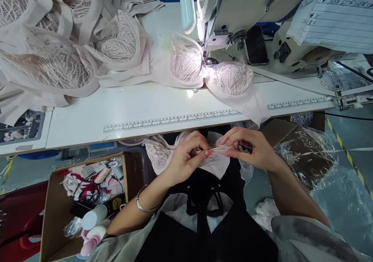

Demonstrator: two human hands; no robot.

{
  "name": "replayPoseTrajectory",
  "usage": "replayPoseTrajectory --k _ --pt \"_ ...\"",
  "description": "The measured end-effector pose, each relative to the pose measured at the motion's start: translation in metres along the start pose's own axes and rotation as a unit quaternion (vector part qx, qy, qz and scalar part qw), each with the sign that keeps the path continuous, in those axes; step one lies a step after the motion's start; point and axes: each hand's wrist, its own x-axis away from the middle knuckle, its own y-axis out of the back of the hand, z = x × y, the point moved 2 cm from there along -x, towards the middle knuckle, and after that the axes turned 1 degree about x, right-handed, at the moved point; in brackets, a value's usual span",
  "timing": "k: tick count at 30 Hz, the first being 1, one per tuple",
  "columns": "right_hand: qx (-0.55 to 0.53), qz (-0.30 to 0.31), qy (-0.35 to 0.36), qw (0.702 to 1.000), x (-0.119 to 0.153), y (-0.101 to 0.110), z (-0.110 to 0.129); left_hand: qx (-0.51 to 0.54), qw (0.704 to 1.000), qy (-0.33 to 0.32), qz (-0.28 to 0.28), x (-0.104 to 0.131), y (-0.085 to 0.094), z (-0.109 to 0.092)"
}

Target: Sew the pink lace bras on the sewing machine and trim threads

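My left hand [190, 153] pinches the edge of a pale pink lace bra [159, 153] over my lap, below the table edge. Opposite it, my right hand [243, 145] grips the same bra between thumb and fingers, so a short stretch of its edge runs taut between both hands. One lace cup hangs to the left of my left hand. On the table, a second bra [231, 79] lies under the lit needle area of the sewing machine [247, 5], with one wing drooping over the front edge.
Several lace bras [67, 63] are heaped at the table's left. A printed ruler [175, 120] runs along the front. A phone [256, 46] lies by the machine. A cardboard box [46, 215] of scraps and bottles stands at lower left; plastic wrap [309, 157] lies at right.
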Motion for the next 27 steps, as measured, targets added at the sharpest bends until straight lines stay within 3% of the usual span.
replayPoseTrajectory --k 6,14,22,27 --pt "0.007 0.039 0.007 0.999 -0.006 0.002 -0.003 -0.026 1.000 -0.012 -0.011 0.000 0.002 -0.003" --pt "-0.063 -0.034 -0.093 0.993 -0.004 0.008 0.000 -0.010 1.000 0.021 -0.012 0.002 -0.002 -0.005" --pt "0.012 -0.086 -0.114 0.990 -0.001 0.002 -0.001 -0.083 0.996 -0.012 -0.042 0.003 -0.005 -0.005" --pt "0.056 -0.026 -0.121 0.991 -0.004 0.001 0.000 -0.123 0.991 -0.048 -0.033 0.005 -0.009 -0.001"
